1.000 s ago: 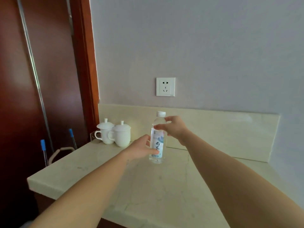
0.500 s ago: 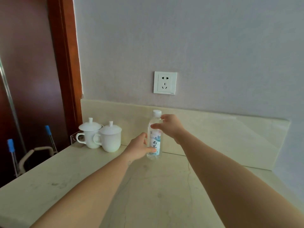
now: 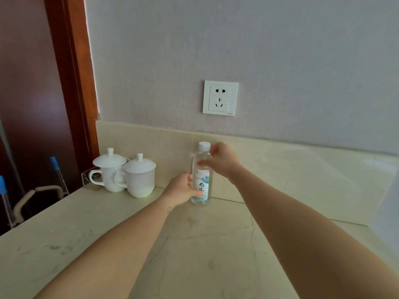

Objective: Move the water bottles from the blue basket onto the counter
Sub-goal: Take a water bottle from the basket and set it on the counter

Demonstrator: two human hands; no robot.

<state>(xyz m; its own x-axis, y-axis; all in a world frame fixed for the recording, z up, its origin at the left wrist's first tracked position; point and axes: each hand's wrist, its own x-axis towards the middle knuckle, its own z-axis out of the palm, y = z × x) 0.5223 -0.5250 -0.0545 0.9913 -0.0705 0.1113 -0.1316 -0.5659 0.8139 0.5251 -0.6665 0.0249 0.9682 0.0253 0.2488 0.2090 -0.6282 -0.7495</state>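
While my left hand (image 3: pixel 180 190) wraps the label and my right hand (image 3: pixel 221 161) pinches the shoulder, the clear plastic white-capped water bottle (image 3: pixel 203 183) stands upright at twelve o'clock on the pale marble tabletop (image 3: pixel 205 244). I reckon an uneven release could topple it toward the white lidded porcelain cups (image 3: pixel 140 176) at nine o'clock.

Counter (image 3: pixel 194 255) with bottle (image 3: pixel 201 184), lidded cups (image 3: pixel 140 178)

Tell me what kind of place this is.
Likely a hotel or guest room's drinks corner: a pale stone counter with two lidded white cups, a wall socket above the backsplash, and a small water bottle that the left hand and right hand hold upright.
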